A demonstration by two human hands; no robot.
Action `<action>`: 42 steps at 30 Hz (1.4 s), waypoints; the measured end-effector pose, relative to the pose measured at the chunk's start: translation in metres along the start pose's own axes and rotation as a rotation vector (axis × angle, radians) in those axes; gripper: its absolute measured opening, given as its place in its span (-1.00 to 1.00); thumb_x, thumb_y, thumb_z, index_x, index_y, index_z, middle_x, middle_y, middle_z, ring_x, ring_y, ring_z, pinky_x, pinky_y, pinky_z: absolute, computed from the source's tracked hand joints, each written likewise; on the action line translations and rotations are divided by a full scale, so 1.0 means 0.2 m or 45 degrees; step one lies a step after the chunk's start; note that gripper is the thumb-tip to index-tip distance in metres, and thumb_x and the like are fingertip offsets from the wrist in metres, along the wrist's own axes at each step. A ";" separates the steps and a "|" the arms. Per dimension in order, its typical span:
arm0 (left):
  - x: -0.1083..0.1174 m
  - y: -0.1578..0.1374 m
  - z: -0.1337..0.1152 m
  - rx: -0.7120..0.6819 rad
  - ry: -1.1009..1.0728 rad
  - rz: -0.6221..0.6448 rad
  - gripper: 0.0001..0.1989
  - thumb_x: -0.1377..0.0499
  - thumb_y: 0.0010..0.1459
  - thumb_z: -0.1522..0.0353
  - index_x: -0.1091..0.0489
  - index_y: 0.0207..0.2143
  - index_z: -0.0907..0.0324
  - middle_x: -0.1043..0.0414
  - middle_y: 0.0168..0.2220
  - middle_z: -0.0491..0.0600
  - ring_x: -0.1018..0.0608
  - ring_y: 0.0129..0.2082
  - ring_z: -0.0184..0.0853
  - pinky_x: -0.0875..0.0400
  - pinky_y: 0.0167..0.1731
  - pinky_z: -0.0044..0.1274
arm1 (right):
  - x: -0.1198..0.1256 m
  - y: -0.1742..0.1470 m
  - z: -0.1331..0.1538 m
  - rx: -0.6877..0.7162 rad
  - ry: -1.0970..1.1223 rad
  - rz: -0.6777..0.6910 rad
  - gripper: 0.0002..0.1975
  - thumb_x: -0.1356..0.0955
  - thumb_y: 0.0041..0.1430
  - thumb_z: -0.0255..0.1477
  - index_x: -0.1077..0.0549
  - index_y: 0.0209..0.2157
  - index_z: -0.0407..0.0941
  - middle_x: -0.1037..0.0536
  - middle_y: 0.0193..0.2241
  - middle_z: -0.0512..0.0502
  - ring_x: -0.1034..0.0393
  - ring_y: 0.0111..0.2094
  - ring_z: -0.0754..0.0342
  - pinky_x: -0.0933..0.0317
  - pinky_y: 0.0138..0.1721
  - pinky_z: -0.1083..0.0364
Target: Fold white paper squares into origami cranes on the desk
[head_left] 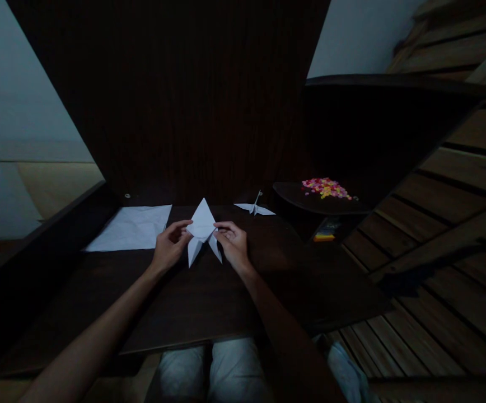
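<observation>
A white folded paper point(202, 221) is held up over the dark desk between my two hands. Its upper part is a pointed diamond, and two narrow points hang downward and apart below it. My left hand point(171, 244) pinches its left corner between thumb and fingers. On the opposite corner, my right hand point(233, 242) has a similar pinch. Beyond my right hand, a finished-looking white paper crane point(255, 209) rests near the back panel with its wings spread. White paper sheets point(131, 228) lie flat to the left of my left hand.
Small pink, red and yellow pieces point(326, 188) are heaped on a rounded shelf point(305, 205) at the right. Under it sits something with a yellow edge point(324, 237). A tall dark panel point(176, 101) closes off the desk's back, and wooden slats point(453, 313) stand at right.
</observation>
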State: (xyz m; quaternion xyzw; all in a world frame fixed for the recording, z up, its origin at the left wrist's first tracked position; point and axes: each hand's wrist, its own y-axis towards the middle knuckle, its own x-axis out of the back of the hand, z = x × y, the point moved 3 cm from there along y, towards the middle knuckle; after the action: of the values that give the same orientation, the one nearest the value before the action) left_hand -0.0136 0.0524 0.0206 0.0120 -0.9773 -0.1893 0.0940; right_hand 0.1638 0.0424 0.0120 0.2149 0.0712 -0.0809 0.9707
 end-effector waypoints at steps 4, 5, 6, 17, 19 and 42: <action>0.01 0.01 0.00 0.050 -0.069 0.070 -0.62 -0.29 -0.06 0.27 -0.45 -0.17 0.24 -0.47 -0.36 -0.01 -0.50 -0.38 -0.31 -0.43 -0.33 -0.45 | 0.03 0.01 0.00 0.056 -0.113 -0.101 -0.88 -0.35 -0.04 -0.46 -0.48 -0.38 -0.12 -0.51 -0.38 -0.07 -0.40 -0.42 0.11 -0.30 -0.41 0.15; 0.01 0.02 0.00 0.067 -0.083 0.086 -0.60 -0.29 -0.06 0.28 -0.45 -0.14 0.23 -0.46 -0.38 -0.02 -0.49 -0.40 -0.32 -0.42 -0.34 -0.46 | 0.04 0.01 0.01 0.091 -0.165 -0.116 -0.89 -0.34 -0.02 -0.47 -0.48 -0.37 -0.12 -0.51 -0.37 -0.07 -0.39 -0.42 0.12 -0.29 -0.42 0.15; 0.01 0.02 0.00 0.081 -0.092 0.098 -0.58 -0.29 -0.05 0.28 -0.44 -0.10 0.23 -0.45 -0.40 -0.04 -0.48 -0.41 -0.33 -0.42 -0.36 -0.47 | 0.05 0.01 0.03 0.133 -0.230 -0.124 -0.88 -0.33 0.00 -0.48 -0.48 -0.36 -0.12 -0.50 -0.37 -0.07 -0.38 -0.42 0.12 -0.27 -0.42 0.15; 0.07 0.05 -0.07 -0.117 0.192 0.222 -0.58 -0.23 0.04 0.27 -0.44 -0.02 0.17 -0.48 -0.35 0.00 -0.50 -0.36 -0.26 -0.41 -0.31 -0.42 | 0.10 0.09 0.14 0.402 -0.712 0.208 -0.65 -0.25 0.12 -0.57 -0.43 -0.06 -0.06 -0.53 -0.27 -0.08 -0.42 -0.29 0.08 -0.28 -0.24 0.07; 0.07 0.07 -0.07 -0.041 0.091 0.239 -0.50 -0.24 0.02 0.29 -0.37 0.05 0.18 -0.45 -0.40 -0.03 -0.48 -0.42 -0.30 -0.41 -0.35 -0.44 | 0.09 0.13 0.17 0.397 -0.692 0.289 -0.64 -0.24 0.12 -0.58 -0.42 -0.05 -0.05 -0.54 -0.25 -0.06 -0.44 -0.26 0.08 -0.29 -0.25 0.08; 0.12 0.10 -0.07 0.271 -0.772 0.208 -0.59 -0.07 0.10 0.17 -0.49 -0.14 0.25 -0.52 -0.19 0.12 -0.54 -0.24 -0.21 -0.42 -0.23 -0.40 | 0.02 -0.02 0.08 1.198 -0.926 0.522 -0.74 -0.25 0.22 -0.52 -0.54 -0.20 0.03 -0.61 -0.20 -0.06 -0.47 -0.24 0.00 -0.40 -0.27 -0.04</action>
State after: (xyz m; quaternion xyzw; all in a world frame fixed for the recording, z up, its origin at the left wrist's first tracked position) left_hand -0.0350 0.0651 0.0455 -0.1137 -0.9728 -0.0730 -0.1882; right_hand 0.1681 0.0311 0.0245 0.5870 -0.3493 0.0163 0.7301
